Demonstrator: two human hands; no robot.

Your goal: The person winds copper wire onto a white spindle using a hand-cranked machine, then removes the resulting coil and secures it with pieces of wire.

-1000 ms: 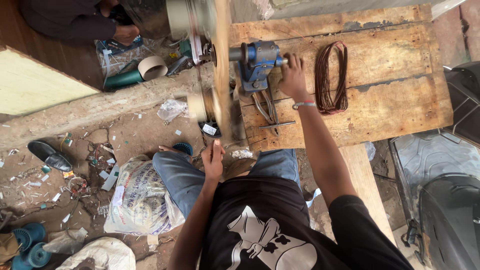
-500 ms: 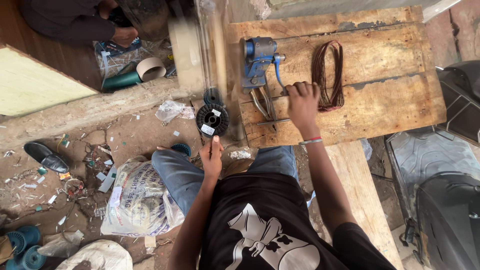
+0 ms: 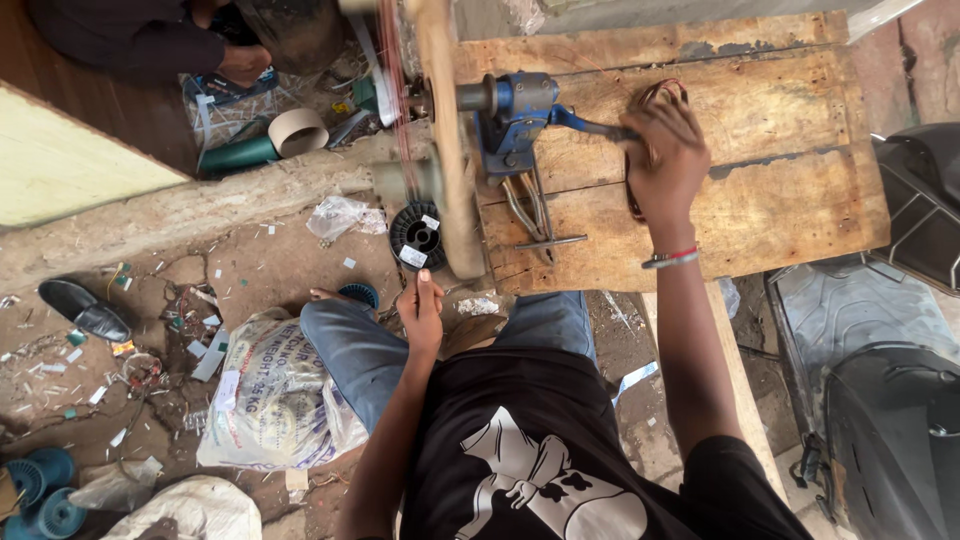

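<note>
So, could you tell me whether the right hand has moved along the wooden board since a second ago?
Yes. The right hand went from beside the blue winder toward the wire coil on the wooden board.

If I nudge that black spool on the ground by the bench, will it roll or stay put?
The black spool lies flat on one flange, so it would probably slide, not roll. It looks like plastic and nearly empty, so likely light. Rough, littered dirt may snag it.

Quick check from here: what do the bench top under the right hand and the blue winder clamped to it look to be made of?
The bench top looks like rough, unfinished wood planks: grain, gaps and dark stains show. The blue crank winder appears to be painted metal, with a bare grey shaft end; the right hand grips its crank.
</note>
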